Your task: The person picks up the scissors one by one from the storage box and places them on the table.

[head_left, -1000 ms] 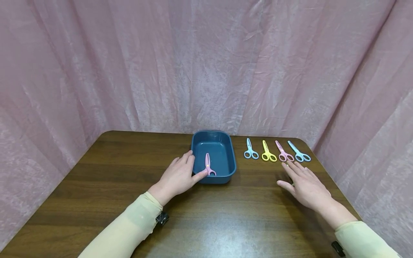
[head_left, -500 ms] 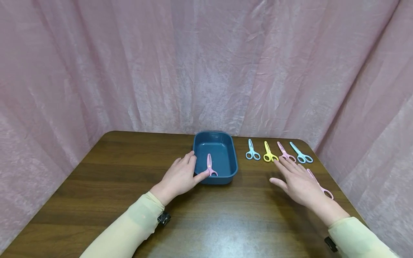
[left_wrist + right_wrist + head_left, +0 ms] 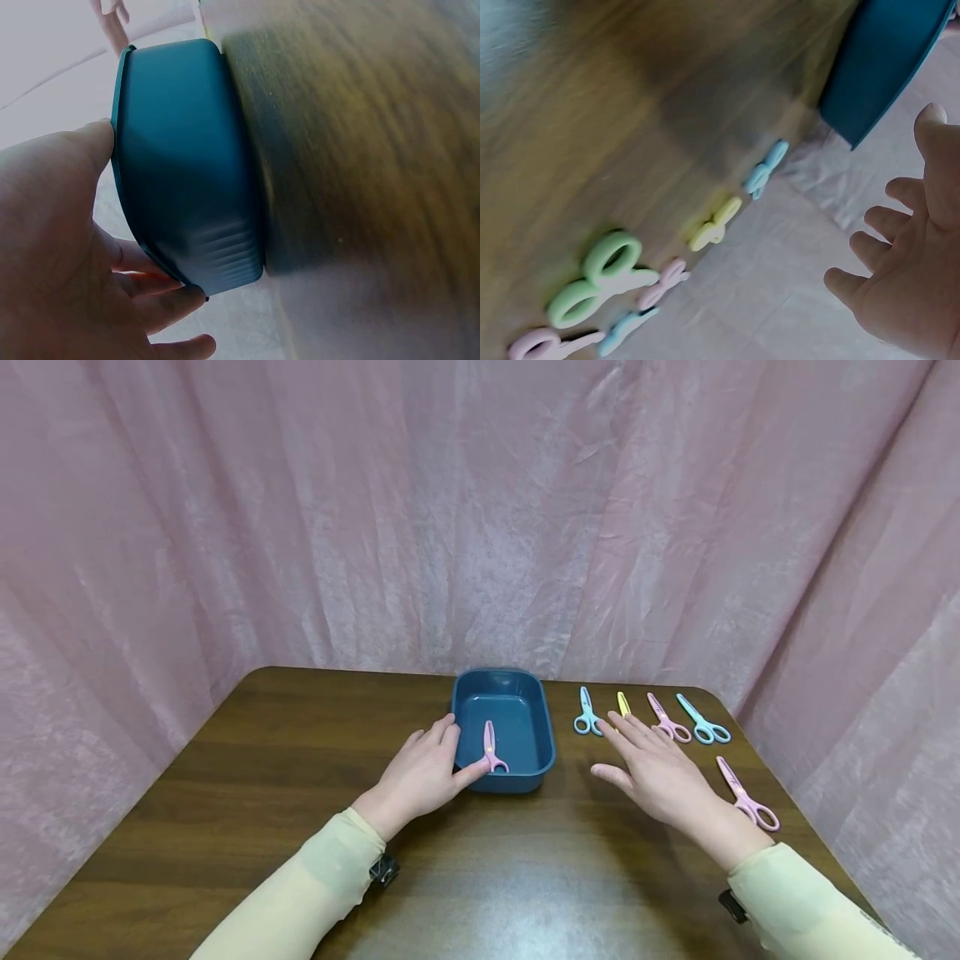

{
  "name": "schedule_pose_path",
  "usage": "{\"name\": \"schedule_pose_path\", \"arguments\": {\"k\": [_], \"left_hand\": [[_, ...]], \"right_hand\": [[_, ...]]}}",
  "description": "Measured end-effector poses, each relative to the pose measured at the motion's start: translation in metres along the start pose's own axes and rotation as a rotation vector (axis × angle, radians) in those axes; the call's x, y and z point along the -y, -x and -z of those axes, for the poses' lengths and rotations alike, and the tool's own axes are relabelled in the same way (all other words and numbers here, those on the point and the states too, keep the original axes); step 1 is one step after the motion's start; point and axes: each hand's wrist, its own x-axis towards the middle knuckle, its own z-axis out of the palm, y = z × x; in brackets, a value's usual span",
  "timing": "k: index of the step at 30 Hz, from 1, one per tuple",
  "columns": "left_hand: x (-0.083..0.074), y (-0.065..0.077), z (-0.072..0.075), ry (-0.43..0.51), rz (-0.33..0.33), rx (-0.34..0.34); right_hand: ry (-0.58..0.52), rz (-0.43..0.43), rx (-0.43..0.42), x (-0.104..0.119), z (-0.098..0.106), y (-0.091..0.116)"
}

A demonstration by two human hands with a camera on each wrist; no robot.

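My left hand (image 3: 416,774) holds the near left corner of a dark blue plastic bin (image 3: 507,782), its thumb over the front rim. Inside the bin lie pink scissors (image 3: 489,745), their handle end near the thumb. Spread above the table, my right hand (image 3: 660,770) holds nothing and partly covers yellow scissors (image 3: 623,700). To its left are light blue scissors (image 3: 587,714); to its right, pink scissors (image 3: 667,718) and other blue scissors (image 3: 701,722). More pink scissors (image 3: 746,799) lie beside the right wrist. Green scissors (image 3: 600,277), visible in the right wrist view, are hidden in the head view.
The brown wooden table (image 3: 247,777) has its far edge close behind the bin and the row of scissors. Pink curtains (image 3: 360,510) hang behind and at the right. Dark wrist cameras (image 3: 384,870) are strapped at both sleeves.
My right hand has moved left, from over the pink and blue scissors to over the yellow ones. The pink scissors by the right wrist have come into sight. My left hand stays on the bin.
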Motion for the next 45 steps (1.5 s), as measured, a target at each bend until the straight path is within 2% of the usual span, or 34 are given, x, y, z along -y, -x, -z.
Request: {"name": "schedule_pose_path", "arguments": {"k": [7,14,22,31,38,45], "left_hand": [[-0.001,-0.002,0.001,-0.001,-0.004,-0.006],[0.0,-0.002,-0.003,0.007,-0.001,-0.022],[0.0,-0.004,-0.005,-0.019,-0.006,-0.026],[-0.002,-0.006,-0.006,0.0,0.013,-0.015],[-0.002,-0.006,-0.005,-0.025,-0.001,-0.016],[-0.002,-0.006,-0.004,-0.024,-0.01,-0.023]], "right_hand": [[-0.011,0.042,-0.02,0.014,0.001,-0.016],[-0.002,0.095,-0.041,0.027,-0.007,-0.034],[-0.015,0.122,-0.021,0.037,-0.011,-0.047],[0.003,0.138,0.01,0.046,-0.017,-0.064],[-0.011,0.153,0.019,0.052,-0.018,-0.074],[-0.002,0.173,0.066,0.057,-0.021,-0.085]]}}
